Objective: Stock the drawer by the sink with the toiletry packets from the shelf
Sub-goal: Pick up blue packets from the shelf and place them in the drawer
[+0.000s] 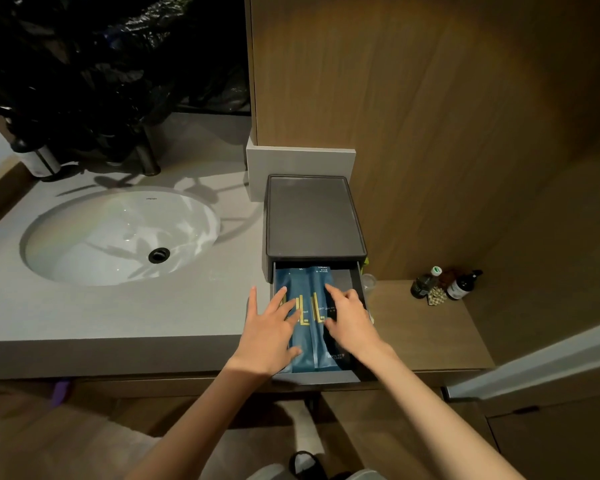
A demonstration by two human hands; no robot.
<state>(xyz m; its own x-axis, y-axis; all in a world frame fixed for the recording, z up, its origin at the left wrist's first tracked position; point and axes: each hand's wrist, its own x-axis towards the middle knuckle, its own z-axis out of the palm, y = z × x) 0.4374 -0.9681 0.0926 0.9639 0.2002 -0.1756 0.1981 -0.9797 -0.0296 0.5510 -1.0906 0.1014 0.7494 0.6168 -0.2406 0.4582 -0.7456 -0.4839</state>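
The drawer (317,376) stands pulled out from a dark box (314,216) at the right end of the grey table (118,317), its front wall hanging past the table's edge. Behind the box is a wooden wall, and to its left the table lies bare as far as the white sink (118,237). On the right a lower wooden shelf (430,334) runs alongside, with two dark bottles (425,282) near its back corner, well apart from the drawer.

Two blue packets (307,351) with gold lettering lie flat and side by side lengthwise in the drawer, filling its left and middle. A darker packet (338,356) lies just beside them on the right, and a strip of bare drawer floor shows at the back right.

The left hand (274,323) is spread, fingers straight, its palm pressing on the left blue packet and its little finger out over the table. The right hand (350,317) has its forefinger straight on the right blue packet and its other fingers loosely bent over the dark one, gripping nothing that shows
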